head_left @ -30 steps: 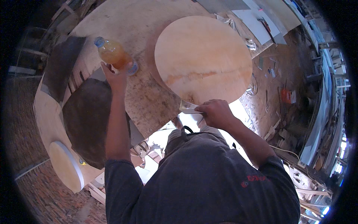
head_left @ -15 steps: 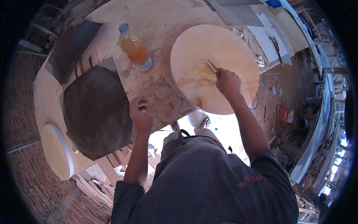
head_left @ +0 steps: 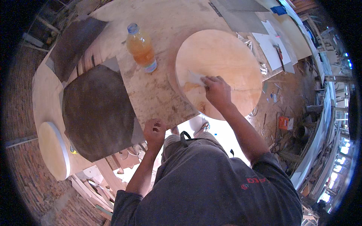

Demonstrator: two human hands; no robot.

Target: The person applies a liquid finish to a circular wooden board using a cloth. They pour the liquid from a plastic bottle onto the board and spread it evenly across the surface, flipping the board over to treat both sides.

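My right hand point(head_left: 218, 91) is closed round a flat scraper point(head_left: 195, 78), its pale blade lying against the left part of a round wooden board point(head_left: 233, 64). A damp-looking, darker patch shows beside the blade. My left hand point(head_left: 154, 132) hangs by the table's front edge with its fingers curled; whatever sits in the curl, if anything, is too small to make out. A clear bottle point(head_left: 142, 51) of amber liquid stands left of the board, apart from both hands.
The wooden table point(head_left: 151, 101) carries a dark sheet point(head_left: 96, 113) at the left. A smaller white-edged disc point(head_left: 52, 150) is at the far left. White sheets point(head_left: 269, 45) and pliers-like tool point(head_left: 279, 54) lie back right. An orange-and-white box point(head_left: 285, 123) is on the floor.
My right hand has moved left with the scraper, and the yellow smear seen before on the board no longer shows. My left hand has come lower and to the right.
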